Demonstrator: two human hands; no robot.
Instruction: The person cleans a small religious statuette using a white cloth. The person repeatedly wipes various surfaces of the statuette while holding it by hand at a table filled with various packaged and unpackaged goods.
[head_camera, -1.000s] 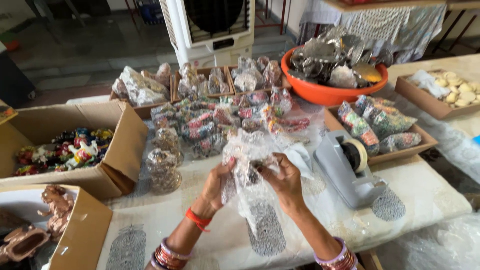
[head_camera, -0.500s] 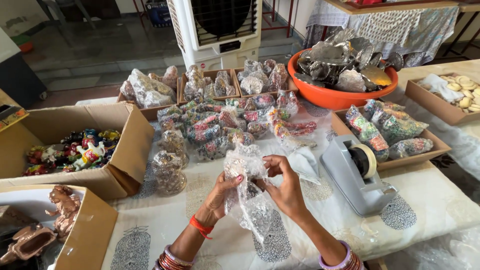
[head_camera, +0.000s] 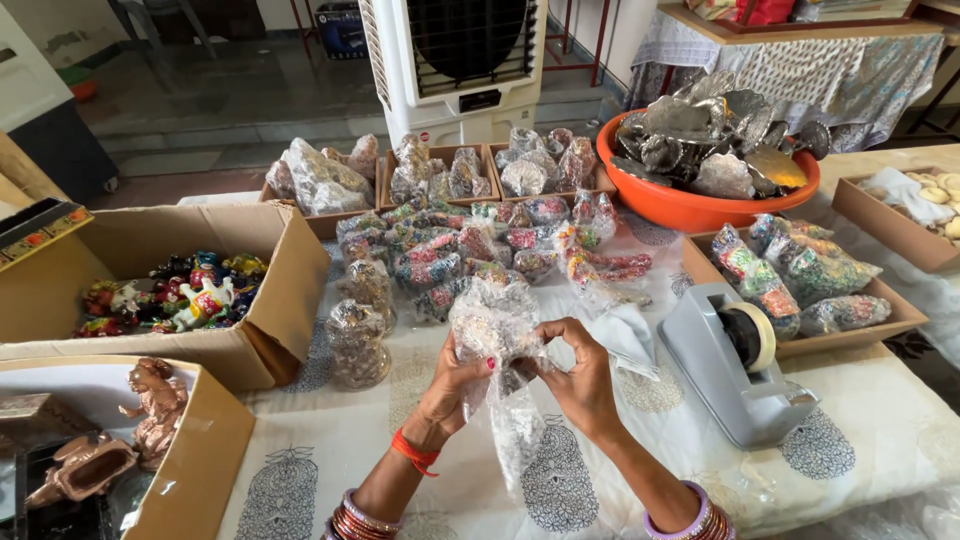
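Both my hands hold a clear bubble-wrap bundle (head_camera: 497, 330) above the white printed tablecloth (head_camera: 860, 430). My left hand (head_camera: 452, 385) grips its left side with fingers curled into the wrap. My right hand (head_camera: 578, 375) pinches the right side, thumb and fingers closed on the plastic. A small dark item shows inside the wrap between the hands; its kind is unclear. The loose tail of the wrap hangs down to the cloth.
A grey tape dispenser (head_camera: 735, 365) stands to the right. Two wrapped figures (head_camera: 357, 335) stand on the left. Behind lie several wrapped colourful pieces (head_camera: 470, 250), an orange bowl (head_camera: 690, 205) of silvery items, cardboard boxes of painted figures (head_camera: 170, 290) and brown figurines (head_camera: 150, 420), and trays (head_camera: 880, 300).
My hands have shifted the bundle slightly and closed tighter around its middle. The view has tilted a little; the things on the table have stayed put.
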